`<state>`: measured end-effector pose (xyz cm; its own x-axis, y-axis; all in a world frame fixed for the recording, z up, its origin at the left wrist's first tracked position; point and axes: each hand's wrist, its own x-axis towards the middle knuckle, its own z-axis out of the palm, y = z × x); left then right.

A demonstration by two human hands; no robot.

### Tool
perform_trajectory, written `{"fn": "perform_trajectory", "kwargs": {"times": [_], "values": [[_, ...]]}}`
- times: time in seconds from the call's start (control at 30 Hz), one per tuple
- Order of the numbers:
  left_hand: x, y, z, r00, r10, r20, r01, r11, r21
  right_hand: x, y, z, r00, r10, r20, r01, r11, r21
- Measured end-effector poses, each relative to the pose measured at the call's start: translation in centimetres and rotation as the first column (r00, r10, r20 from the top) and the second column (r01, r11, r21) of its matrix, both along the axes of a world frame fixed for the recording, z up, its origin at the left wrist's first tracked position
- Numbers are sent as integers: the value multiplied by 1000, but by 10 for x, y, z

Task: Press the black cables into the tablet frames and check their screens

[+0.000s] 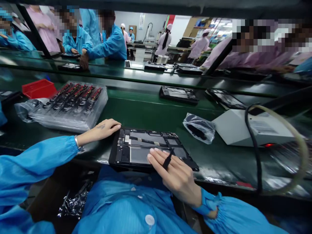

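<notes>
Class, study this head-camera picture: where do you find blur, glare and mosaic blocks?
Head view: pink-clad people at upper right look smeared, partly hidden by mosaic blocks; same head view: pale glare on the green bench; there too, the open device looks sharper.

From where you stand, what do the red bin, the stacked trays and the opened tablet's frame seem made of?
Red bin: probably moulded plastic, smooth and evenly coloured. Stacked trays: likely thin clear plastic, being see-through with shiny edges. Opened tablet's frame: plain dark black, perhaps plastic; coated metal could look alike.
</notes>
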<state>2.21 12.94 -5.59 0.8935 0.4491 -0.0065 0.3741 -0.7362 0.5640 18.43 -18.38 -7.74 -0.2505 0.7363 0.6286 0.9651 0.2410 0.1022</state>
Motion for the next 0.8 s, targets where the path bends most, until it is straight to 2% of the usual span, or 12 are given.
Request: {"fn": "perform_trajectory", "kwargs": {"times": [0.23,0.37,0.43,0.5,0.53,0.57,0.6,0.63,0.67,0.7,0.8], "values": [[-19,-21,-28,993,119,-24,-119,993,27,-21,8,-11,998,21,-54,-26,994,-102],[-20,-29,-29,978,210,-3,-210,977,-34,-20,9,-14,993,20,-117,-37,989,-146],[-21,-38,-19,973,229,5,-228,971,-74,-16,10,-14,988,23,-156,-46,988,-146],[-22,-51,-3,965,260,25,-242,925,-292,-12,14,-15,982,24,-186,-49,990,-131],[-21,-59,5,954,297,28,-252,854,-455,-9,17,-15,980,26,-200,-50,992,-117],[-21,-65,14,937,348,24,-262,748,-610,-5,22,-14,977,32,-209,-53,994,-97],[-19,-69,21,914,406,17,-269,634,-725,0,27,-13,976,41,-214,-57,996,-71],[-16,-71,27,886,464,15,-275,550,-789,5,32,-11,974,53,-221,-63,997,-38],[-11,-68,32,856,515,34,-284,525,-802,11,37,-7,971,68,-230,-70,998,-1],[-5,-61,37,828,555,78,-285,537,-794,19,40,-4,966,85,-242,-79,996,34],[28,-15,51,761,602,242,-273,636,-722,46,39,9,952,126,-279,-98,989,113]]}}
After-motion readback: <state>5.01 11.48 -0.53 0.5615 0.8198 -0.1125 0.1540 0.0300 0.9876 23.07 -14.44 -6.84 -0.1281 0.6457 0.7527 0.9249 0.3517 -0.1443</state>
